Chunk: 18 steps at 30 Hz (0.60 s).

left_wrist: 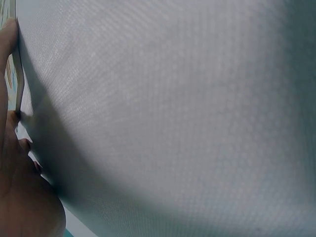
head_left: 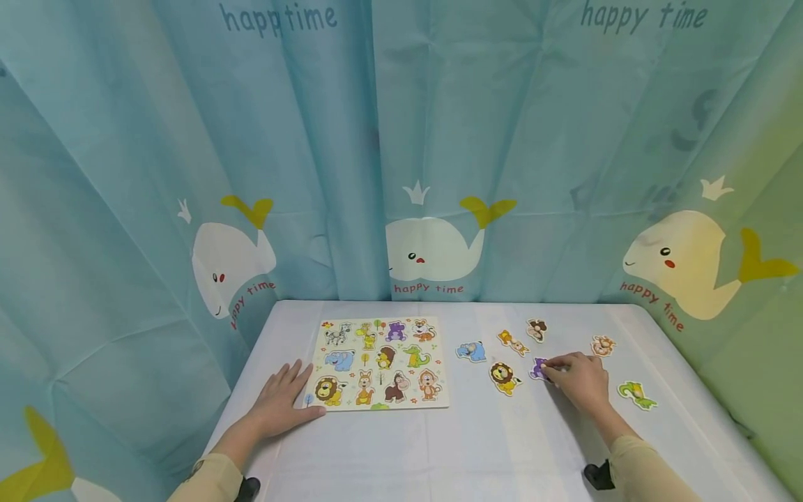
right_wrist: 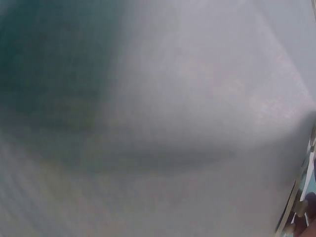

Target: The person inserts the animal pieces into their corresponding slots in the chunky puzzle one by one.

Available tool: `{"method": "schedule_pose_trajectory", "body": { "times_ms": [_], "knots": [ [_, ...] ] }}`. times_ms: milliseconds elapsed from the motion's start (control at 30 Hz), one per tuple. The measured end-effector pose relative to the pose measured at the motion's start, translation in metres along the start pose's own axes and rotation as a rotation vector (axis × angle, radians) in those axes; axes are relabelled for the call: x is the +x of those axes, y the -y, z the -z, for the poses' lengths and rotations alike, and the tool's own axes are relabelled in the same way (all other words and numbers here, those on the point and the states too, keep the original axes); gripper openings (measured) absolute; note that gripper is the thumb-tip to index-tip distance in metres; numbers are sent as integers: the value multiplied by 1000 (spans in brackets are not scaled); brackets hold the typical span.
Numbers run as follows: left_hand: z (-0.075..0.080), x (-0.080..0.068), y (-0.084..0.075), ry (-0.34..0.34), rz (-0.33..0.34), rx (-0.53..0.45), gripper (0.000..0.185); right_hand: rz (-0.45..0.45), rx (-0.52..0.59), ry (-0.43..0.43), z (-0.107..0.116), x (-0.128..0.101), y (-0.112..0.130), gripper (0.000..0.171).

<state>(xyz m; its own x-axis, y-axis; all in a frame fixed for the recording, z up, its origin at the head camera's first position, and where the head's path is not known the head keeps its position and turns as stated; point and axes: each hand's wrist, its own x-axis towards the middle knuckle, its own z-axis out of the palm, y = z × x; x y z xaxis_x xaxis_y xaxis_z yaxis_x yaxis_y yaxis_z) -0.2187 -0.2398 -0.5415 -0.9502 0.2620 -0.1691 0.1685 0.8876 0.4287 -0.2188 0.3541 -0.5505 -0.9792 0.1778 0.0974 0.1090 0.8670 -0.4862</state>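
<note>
On the white table lies a flat animal puzzle board (head_left: 379, 382) with rows of coloured animal pictures. My left hand (head_left: 284, 401) rests at the board's left edge, fingers spread, thumb along its near left corner. In the left wrist view, part of that hand (left_wrist: 29, 202) shows beside the board's edge. To the right of the board, my right hand (head_left: 580, 380) pinches a purple hippo puzzle piece (head_left: 537, 368) between thumb and fingers, which cover part of it. Nearest to it on the left is a lion piece (head_left: 504, 378).
Other loose pieces lie around the right hand: a blue elephant (head_left: 472, 351), an orange-yellow animal (head_left: 513, 342), a brown animal (head_left: 536, 330), an orange-brown animal (head_left: 603, 346) and a green crocodile (head_left: 637, 394). A blue whale-print curtain (head_left: 339, 139) hangs behind the table.
</note>
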Motion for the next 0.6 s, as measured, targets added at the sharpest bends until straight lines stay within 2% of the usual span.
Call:
{"method": "schedule_pose_trajectory", "body": {
  "times_ms": [200, 600],
  "knots": [
    [-1, 1, 1, 4, 0, 4, 107, -32, 55, 20, 1, 0, -2, 30],
    [0, 1, 1, 6, 3, -9, 107, -56, 63, 33, -2, 0, -3, 31]
  ]
}}
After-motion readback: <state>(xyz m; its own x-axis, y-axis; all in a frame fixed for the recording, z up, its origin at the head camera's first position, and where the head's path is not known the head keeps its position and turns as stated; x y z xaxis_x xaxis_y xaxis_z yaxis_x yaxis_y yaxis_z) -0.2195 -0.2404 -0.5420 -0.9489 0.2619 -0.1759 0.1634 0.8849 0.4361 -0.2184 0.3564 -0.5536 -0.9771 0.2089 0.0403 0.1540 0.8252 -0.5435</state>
